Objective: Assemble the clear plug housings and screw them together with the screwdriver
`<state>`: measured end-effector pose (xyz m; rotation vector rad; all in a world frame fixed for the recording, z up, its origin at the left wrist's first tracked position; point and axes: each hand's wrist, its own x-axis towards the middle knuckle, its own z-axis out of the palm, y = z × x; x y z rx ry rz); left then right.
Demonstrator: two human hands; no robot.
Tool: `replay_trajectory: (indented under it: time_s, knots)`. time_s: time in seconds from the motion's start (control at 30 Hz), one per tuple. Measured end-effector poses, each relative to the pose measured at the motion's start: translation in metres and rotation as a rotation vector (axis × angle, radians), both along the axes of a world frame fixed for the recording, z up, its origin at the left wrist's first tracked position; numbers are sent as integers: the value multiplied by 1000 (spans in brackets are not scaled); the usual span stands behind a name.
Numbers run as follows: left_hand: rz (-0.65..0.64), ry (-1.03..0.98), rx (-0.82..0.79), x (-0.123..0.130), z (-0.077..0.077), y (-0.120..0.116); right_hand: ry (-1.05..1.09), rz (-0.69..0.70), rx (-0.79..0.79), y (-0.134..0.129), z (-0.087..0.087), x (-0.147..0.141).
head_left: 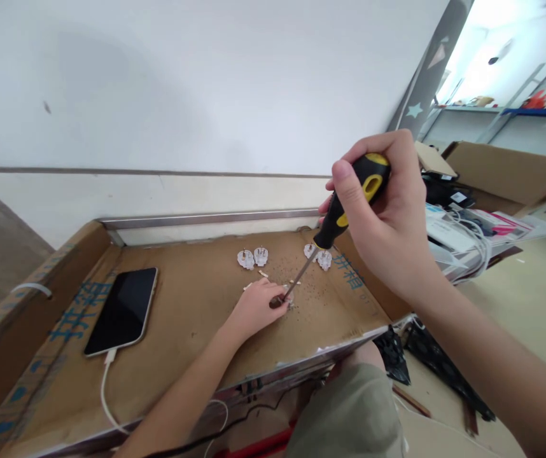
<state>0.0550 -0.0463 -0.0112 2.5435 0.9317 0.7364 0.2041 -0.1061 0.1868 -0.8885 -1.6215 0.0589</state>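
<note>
My right hand is wrapped round the black and yellow handle of a screwdriver, its shaft slanting down and left. The tip meets a small piece held low on the cardboard by my left hand. That hand's fingers are closed round the piece, which is mostly hidden; a whitish, clear edge shows beside the fingertips. Behind the hands lie clear plug-like pieces with metal pins, one pair left of the shaft and another pair by the screwdriver. Small dark specks and pale slivers are scattered around the left hand.
A phone with a white cable lies on the left of the cardboard-covered table. Raised cardboard flaps edge the left and right sides. A white wall stands behind. At the right are a pile of boxes and cables and black bags on the floor.
</note>
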Motion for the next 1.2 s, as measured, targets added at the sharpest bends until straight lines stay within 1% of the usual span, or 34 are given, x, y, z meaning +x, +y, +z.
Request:
replay_trajectory:
  time_s: [0.43, 0.6, 0.87, 1.03, 1.2]
  knots:
    - [-12, 12, 16, 0, 1, -1, 4, 1, 5, 1, 1, 1]
    - [-11, 27, 18, 0, 1, -1, 4, 12, 15, 4, -3, 1]
    - [-16, 29, 16, 0, 0, -1, 13, -11, -3, 5, -2, 4]
    - [-20, 26, 22, 0, 0, -1, 5, 12, -7, 4, -3, 4]
    - [-18, 25, 32, 0, 0, 0, -6, -33, 0, 6, -2, 5]
